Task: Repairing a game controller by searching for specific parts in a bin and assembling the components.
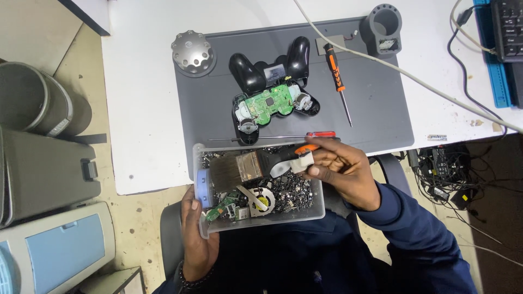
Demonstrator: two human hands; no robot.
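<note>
Nearest the person, the left hand [197,234] cups the near-left corner of a clear plastic bin [318,202] heaped with small metal screws and scrap parts, while the right hand [340,170] holds a flat brush [256,166], fingers clamped on its handle, dark bristles pointing left over the bin. Beyond, on a grey mat [381,109], lies a glossy black game controller [272,95], its shell already off and green circuit board bare, seemingly not yet brushed. An orange-handled screwdriver [336,76] lies to its right.

Flat paintbrush [256,166] across clear parts box [318,204]
</note>
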